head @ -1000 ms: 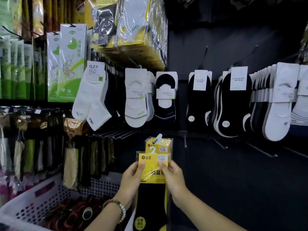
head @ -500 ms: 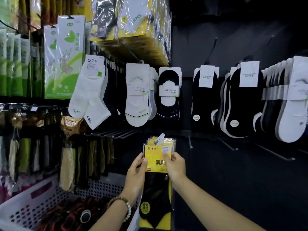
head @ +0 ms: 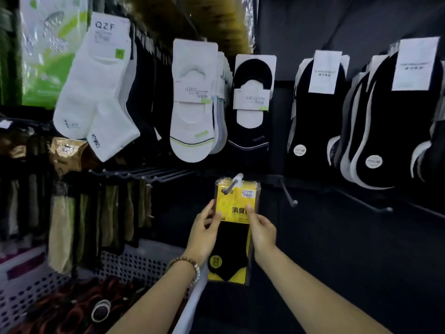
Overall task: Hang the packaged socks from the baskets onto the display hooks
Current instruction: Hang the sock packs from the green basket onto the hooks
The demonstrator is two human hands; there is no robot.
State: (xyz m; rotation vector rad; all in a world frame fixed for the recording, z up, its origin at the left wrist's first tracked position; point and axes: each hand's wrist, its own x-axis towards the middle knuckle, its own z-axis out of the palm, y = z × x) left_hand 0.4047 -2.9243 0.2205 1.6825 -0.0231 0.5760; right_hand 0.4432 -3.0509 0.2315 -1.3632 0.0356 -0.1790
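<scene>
A yellow-and-black packaged sock pack (head: 234, 227) hangs in front of a stack of the same packs on a display hook (head: 231, 185), whose tip pokes through the pack's top hole. My left hand (head: 204, 231) pinches the pack's left edge with thumb and fingers. My right hand (head: 261, 229) grips its right edge, thumb on the yellow card. A white perforated basket (head: 134, 263) sits at the lower left with dark red and black packaged socks inside.
White and black socks (head: 192, 102) hang on hooks across the upper wall. Bare hooks (head: 289, 196) stick out to the right of the pack. Gold and green packs (head: 62, 227) hang on the left, above the basket.
Both hands have pushed the pack up and forward onto the hook, level with the stack behind. My view has moved closer to the wall.
</scene>
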